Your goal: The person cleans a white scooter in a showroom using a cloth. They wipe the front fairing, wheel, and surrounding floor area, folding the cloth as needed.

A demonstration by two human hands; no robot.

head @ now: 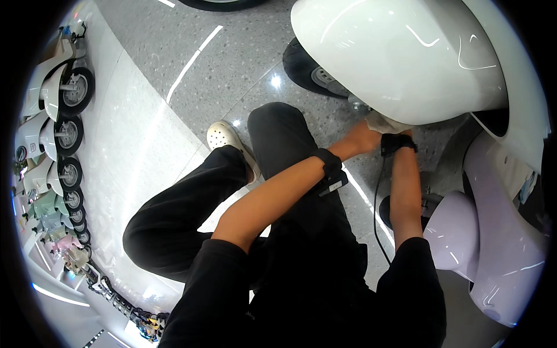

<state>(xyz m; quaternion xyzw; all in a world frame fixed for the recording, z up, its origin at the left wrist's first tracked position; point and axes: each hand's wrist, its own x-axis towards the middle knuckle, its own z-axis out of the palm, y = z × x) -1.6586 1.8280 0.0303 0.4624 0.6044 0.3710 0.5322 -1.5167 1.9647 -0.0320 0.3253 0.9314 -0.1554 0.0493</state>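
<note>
Under the lower edge of a glossy white scooter fender (391,65), my left hand (364,138) is at a crumpled greyish cloth (386,123), its fingers partly covered by the cloth and blurred. My right hand (408,132) reaches up beside it at the cloth's right end. Most of that hand is hidden behind the fender and its black wrist strap (398,144), so its grip cannot be made out. A black tyre (300,65) shows beneath the fender, with a bolt (357,105) near my left hand.
A lilac scooter (500,235) stands close on my right. A black cable (376,209) hangs from the right wrist strap. Another strap with a small device (334,185) sits on my left wrist. Parked scooters (65,93) line the left side. My bent knee (278,126) is below the tyre.
</note>
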